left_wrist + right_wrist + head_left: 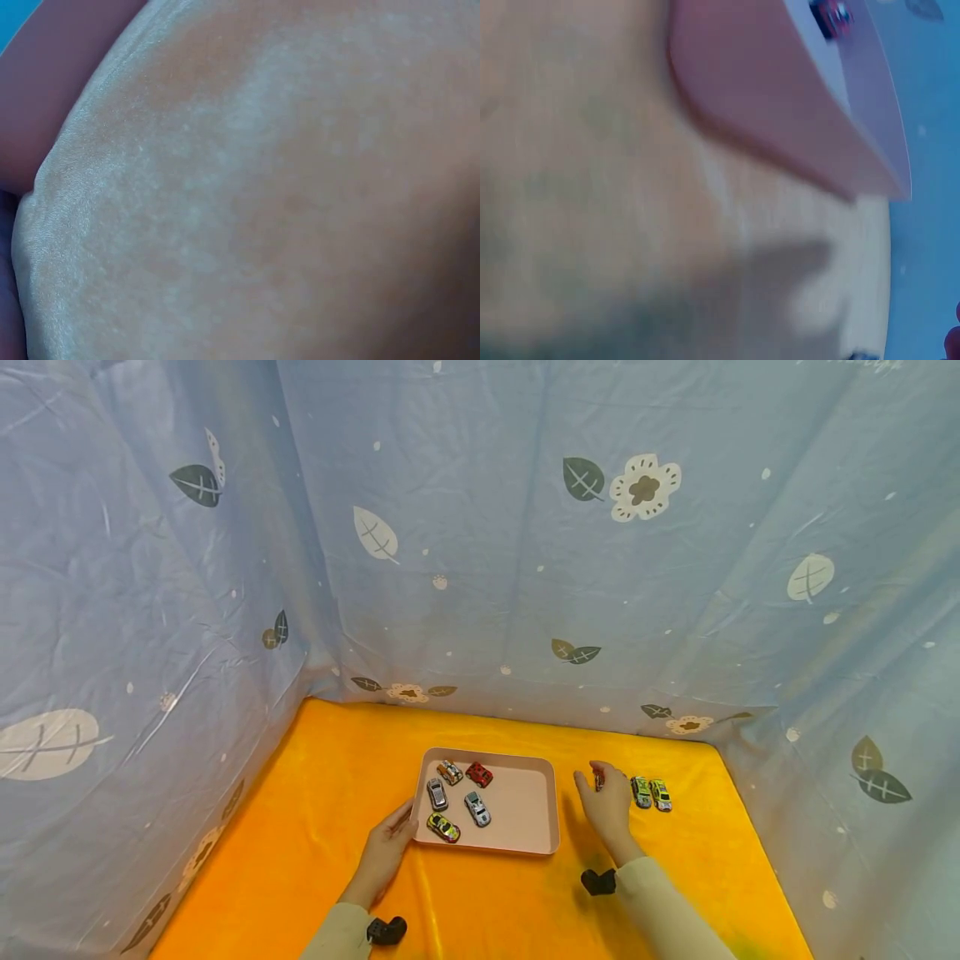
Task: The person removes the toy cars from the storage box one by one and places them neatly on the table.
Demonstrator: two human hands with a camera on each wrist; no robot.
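Note:
A shallow pink tray lies on the yellow cloth. Inside, toward its left, sit several toy cars, among them a red car, a silver-grey car and a yellow-green car. My left hand holds the tray's left side near the front corner. Right of the tray, my right hand pinches a small reddish toy car between thumb and fingers, which partly hide it. Two green-yellow cars, the nearer one a green car, stand just beyond that hand.
Yellow cloth covers the table. Blue patterned curtain encloses the back and both sides. In the right wrist view, the tray's wall rises close by. Each wrist wears a black device, such as the right one.

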